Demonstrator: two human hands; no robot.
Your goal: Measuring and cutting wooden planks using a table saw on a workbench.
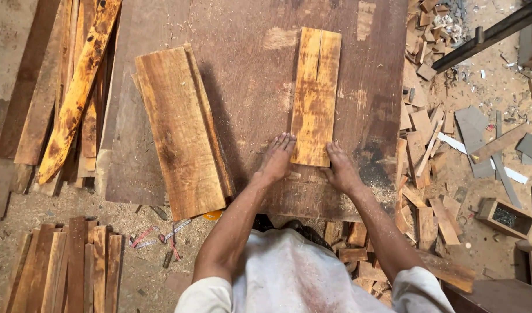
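Right now both hands press flat on a dark workboard [248, 69], fingers spread, gripping nothing. The left hand [276, 159] sits at 7 o'clock of a pale split plank [316, 95], fingertips touching its lower left corner; the right hand [340, 168] sits at 5 o'clock, touching the lower right corner. A stack of 2 broader planks [182, 130] lies at 9 o'clock of it, well apart. Offcuts [420, 136] litter the floor at 3 o'clock.

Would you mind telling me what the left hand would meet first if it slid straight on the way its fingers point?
Probably the plank: the left hand already has its fingertips at the plank's near left corner, on the table.
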